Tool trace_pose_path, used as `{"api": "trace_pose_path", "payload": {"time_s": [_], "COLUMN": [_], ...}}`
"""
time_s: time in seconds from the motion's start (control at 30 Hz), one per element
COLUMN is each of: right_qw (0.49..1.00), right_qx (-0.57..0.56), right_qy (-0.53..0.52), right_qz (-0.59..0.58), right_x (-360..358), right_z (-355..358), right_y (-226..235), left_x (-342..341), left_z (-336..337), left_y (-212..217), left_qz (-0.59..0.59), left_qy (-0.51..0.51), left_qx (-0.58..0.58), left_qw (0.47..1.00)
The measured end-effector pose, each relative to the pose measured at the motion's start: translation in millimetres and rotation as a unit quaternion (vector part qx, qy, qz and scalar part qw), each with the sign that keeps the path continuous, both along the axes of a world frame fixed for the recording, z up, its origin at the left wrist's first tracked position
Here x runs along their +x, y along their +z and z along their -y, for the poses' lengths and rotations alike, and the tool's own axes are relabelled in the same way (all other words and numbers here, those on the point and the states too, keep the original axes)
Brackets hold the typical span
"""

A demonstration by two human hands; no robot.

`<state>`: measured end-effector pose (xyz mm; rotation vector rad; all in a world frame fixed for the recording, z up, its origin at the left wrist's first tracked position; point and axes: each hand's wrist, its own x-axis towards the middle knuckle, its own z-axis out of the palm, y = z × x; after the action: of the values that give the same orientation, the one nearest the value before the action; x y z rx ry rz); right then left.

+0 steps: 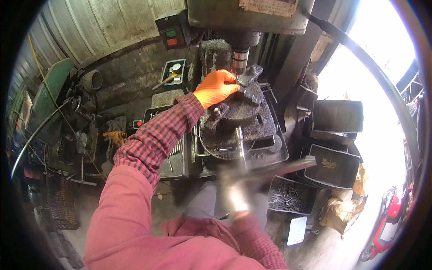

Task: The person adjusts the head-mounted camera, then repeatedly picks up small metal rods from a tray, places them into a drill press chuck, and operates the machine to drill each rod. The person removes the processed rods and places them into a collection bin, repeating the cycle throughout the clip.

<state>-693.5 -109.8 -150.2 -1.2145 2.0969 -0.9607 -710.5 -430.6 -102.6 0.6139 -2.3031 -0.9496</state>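
Observation:
My left hand (217, 89), in an orange glove, reaches to the fixture (245, 101) on the drill press table. Its thumb and fingertips are pinched together just below the metal spindle (240, 60); what they hold, if anything, is too small to name. My right hand (237, 198) is low in front of my body and smeared by motion, so its fingers cannot be made out. Close beyond it, a shiny metal rod (240, 141) runs toward me from the fixture. A blurred dark bar (288, 167) extends rightward from near that hand.
On the right stand dark bins (337, 116), one lower bin (292, 194) holding several small metal pins. A tray (179, 164) with metal rods lies left of the press. A switch box (171, 33) with green and red buttons hangs behind. Crumpled brown paper (343, 211) lies at right.

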Motion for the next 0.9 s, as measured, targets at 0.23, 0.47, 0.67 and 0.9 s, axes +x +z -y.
{"api": "trace_pose_path", "payload": {"time_s": [0.23,0.47,0.67,0.9], "right_qw": [0.92,0.781,0.78,0.843], "right_qx": [-0.248,-0.182,-0.038,-0.111], "right_qy": [0.243,0.07,-0.089,-0.114], "right_qz": [-0.179,-0.592,-0.619,-0.513], "right_x": [-60.3,-77.9,-136.4,-145.3], "right_z": [-31.0,-27.4,-46.2,-49.1], "right_y": [116.0,109.8,85.0,31.7], "left_x": [3.7,33.9,163.6,203.0], "left_z": [1.0,-5.2,45.0,76.9], "left_y": [1.3,7.4,3.6,-44.4], "left_qz": [0.01,-0.02,-0.047,0.138], "left_qy": [-0.008,0.03,0.237,0.346], "left_qx": [-0.005,-0.237,-0.226,-0.103], "left_qw": [1.0,0.971,0.944,0.922]}}
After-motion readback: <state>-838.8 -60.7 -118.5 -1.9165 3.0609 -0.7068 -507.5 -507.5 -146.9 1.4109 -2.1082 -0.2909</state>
